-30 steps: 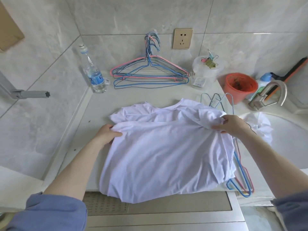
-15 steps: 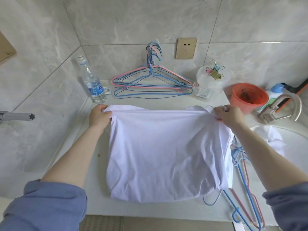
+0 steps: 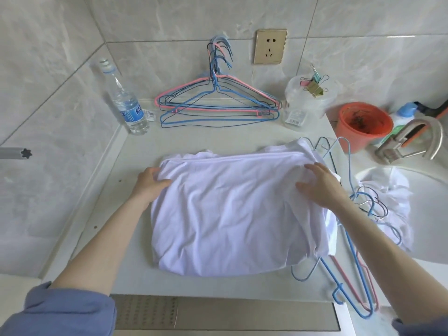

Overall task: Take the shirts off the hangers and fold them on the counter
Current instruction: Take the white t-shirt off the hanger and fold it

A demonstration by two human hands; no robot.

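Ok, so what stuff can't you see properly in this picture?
All from the head view:
- How many loose hangers lie on the right: the white shirt covers part of them.
- What the white cloth in the sink is: it is bunched up, and the right edge cuts the sink off.
- The water bottle label: print too small to read.
- The dark bits inside the orange bucket: too blurry to name.

White shirt (image 3: 228,214), pink and blue hangers (image 3: 218,105), orange bucket (image 3: 363,124), grey-veined counter (image 3: 194,139), gold socket (image 3: 270,46)
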